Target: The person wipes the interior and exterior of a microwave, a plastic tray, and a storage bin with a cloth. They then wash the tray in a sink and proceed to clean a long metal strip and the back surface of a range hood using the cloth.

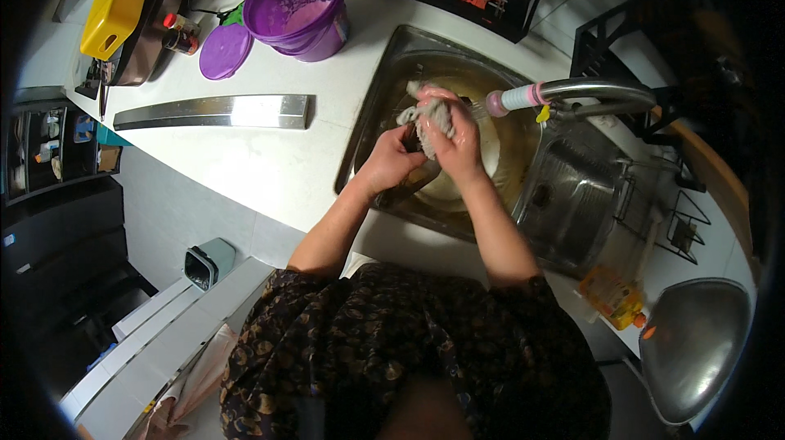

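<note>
Above the left basin of a stainless steel sink (368, 152), my right hand (457, 139) is closed around a wet grey cloth (434, 118). My left hand (392, 158) grips a flat metal piece (423, 181), largely hidden by the hands and the cloth. The cloth presses against this piece near my left fingers. Water falls beside my right hand from the faucet (515, 99), which has a pale sleeve and a pink nozzle. Under my hands, a pale round thing (490, 161) lies in the basin; what it is I cannot tell.
A curved metal strip (211, 112) lies on the white counter (245, 164). Behind it stand a purple bucket (331, 35), its purple lid (225, 52) and sauce bottles (181, 41). At right are the smaller basin (567, 188), an orange detergent bottle (610, 299) and a wok (699, 348).
</note>
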Demonstrator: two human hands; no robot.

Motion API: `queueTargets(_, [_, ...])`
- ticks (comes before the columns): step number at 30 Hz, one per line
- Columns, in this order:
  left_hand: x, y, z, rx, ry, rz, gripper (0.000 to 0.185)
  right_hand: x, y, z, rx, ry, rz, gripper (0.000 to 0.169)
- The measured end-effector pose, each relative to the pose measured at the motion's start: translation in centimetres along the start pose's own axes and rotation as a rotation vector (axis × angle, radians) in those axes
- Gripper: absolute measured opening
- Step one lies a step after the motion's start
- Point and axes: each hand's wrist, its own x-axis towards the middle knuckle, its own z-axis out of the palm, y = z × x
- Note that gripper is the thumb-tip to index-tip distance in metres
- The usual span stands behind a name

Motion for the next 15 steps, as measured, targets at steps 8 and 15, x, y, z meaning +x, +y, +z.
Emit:
queueTargets(8, [-3.4, 4.6, 0.1, 0.251, -0.051, 0.138, 0.046, 0.0, 13.2, -5.9, 0.16, 0.255, 0.818, 0.05])
queueTargets(15, [-1.7, 3.1, 0.8, 1.022, -0.329, 0.757, 0.061, -1.1, 10.3, -12.5, 0.484, 0.115, 1.048, 0.035])
